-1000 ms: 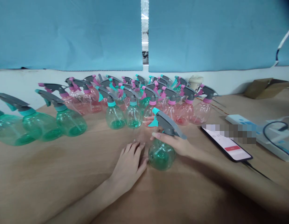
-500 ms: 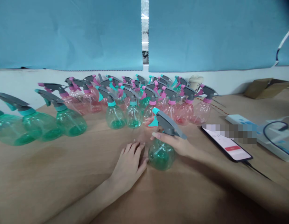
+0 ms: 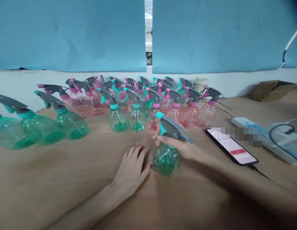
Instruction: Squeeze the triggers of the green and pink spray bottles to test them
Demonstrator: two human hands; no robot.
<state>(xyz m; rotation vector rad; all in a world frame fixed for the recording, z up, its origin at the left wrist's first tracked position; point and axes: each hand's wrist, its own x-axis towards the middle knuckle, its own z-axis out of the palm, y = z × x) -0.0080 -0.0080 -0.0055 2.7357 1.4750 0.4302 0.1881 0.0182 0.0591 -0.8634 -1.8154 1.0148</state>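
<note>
A green spray bottle point(image 3: 166, 158) with a grey and teal trigger head stands on the brown table point(image 3: 66, 179) in front of me. My right hand point(image 3: 180, 147) is wrapped round its neck, with fingers pulling the trigger in. My left hand point(image 3: 134, 167) lies flat on the table, fingers spread, just left of the bottle's base and touching it with the thumb.
Several green and pink spray bottles point(image 3: 136, 102) crowd the table's far side, with more green ones point(image 3: 42, 124) at the left. A phone point(image 3: 231, 147) on a cable lies to the right, near a white power strip point(image 3: 265, 137), a paper cup point(image 3: 201, 83) and a cardboard box point(image 3: 273, 90).
My right fingers have squeezed the teal trigger in toward the bottle's neck. The left hand has stayed where it was.
</note>
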